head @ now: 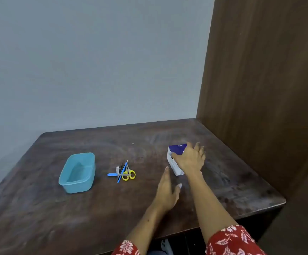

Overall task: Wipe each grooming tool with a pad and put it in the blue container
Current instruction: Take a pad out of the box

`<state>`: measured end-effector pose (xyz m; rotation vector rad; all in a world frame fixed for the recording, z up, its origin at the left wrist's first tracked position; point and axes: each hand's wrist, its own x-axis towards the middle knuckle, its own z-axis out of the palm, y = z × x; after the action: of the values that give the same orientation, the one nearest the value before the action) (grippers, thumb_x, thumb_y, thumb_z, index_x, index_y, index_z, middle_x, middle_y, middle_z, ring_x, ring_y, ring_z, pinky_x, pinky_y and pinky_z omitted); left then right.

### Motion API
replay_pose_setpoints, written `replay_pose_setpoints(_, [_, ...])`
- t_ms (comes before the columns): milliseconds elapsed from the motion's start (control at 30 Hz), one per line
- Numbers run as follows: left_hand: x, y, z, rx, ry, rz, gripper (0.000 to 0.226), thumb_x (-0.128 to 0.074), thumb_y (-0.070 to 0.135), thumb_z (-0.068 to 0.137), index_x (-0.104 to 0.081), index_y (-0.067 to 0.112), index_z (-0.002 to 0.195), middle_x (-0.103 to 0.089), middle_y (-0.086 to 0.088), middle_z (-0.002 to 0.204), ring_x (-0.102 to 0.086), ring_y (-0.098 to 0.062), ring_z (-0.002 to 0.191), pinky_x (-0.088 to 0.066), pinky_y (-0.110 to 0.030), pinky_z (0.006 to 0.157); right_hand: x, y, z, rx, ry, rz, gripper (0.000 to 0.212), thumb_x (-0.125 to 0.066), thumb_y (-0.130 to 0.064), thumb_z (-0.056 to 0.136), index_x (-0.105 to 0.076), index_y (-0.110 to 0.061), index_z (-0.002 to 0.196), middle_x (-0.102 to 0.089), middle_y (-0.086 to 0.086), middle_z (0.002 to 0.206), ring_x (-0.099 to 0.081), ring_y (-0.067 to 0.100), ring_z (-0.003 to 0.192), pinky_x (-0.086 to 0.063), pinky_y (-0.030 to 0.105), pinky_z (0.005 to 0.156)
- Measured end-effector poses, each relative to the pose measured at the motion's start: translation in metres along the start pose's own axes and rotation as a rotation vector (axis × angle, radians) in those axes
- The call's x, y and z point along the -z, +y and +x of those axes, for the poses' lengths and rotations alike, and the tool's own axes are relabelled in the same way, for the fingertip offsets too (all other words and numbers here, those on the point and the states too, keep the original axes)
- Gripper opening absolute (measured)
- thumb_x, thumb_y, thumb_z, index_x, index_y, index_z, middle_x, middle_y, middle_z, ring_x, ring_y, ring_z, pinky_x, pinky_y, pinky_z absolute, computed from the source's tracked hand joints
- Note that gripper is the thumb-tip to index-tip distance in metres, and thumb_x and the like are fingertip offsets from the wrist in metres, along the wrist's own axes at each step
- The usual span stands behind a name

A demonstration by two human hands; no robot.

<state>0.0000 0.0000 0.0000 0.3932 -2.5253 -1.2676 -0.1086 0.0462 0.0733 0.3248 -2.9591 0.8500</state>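
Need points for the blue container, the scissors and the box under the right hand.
blue container [67, 183]: head view, on its near left wall.
scissors [129, 175]: head view, on the yellow handle loops.
box [173, 163]: head view, on its white side left of the right hand [190, 159].

- The container sits on the left of the table.
- The grooming tools lie in a heap just right of it.
- The box stands farther right, under the right hand.
- The left hand hovers nearer, just left of the box.
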Motion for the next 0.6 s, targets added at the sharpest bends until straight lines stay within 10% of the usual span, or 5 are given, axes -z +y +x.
replay_pose_setpoints(267, [-0.007,0.005,0.024,0.028,0.103,-0.177,0.077,-0.058,0.021,0.088,-0.009,0.015,0.147,-0.045,0.011,0.134,-0.048,-0.006,0.119,-0.036,-0.005,0.093,-0.006,-0.003,0.014,-0.054,-0.047,-0.043,0.07,-0.07,-0.052,0.068,-0.051,-0.013,0.123,-0.053,0.012,0.129,-0.046,0.033,0.122,-0.036,0.043,0.102])
replay_pose_setpoints(600, [-0.016,0.014,0.023,0.006,0.114,0.056,0.07,-0.036,0.021,0.099,0.014,0.053,0.136,-0.049,-0.001,0.138,-0.06,-0.022,0.109,-0.049,-0.039,0.09,0.015,-0.005,0.025,-0.093,-0.113,0.089,0.066,-0.063,-0.063,0.067,-0.058,-0.014,0.111,-0.061,0.006,0.114,-0.056,0.029,0.106,-0.043,0.036,0.08])
